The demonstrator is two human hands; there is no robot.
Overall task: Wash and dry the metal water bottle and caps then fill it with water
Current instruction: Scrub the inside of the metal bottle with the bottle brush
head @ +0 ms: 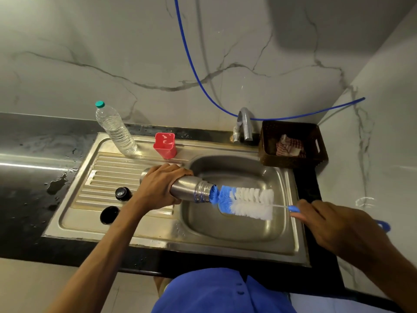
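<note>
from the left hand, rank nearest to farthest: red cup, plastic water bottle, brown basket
Measured from the left hand:
1. red cup, just behind it on the sink ledge
2. plastic water bottle, back left
3. brown basket, far right beside the tap

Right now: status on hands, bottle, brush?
Left hand grips bottle sideways over sink. Right hand holds brush, tip at bottle mouth, most bristles outside. Two caps on drainboard. Nothing in the way.

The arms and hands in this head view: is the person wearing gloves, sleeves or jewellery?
Nothing shows on them. The left hand and right hand are bare, with no gloves, rings or watch visible, and both forearms are uncovered as far as the frame shows. The only clothing in view is a blue garment at the bottom edge.
</note>
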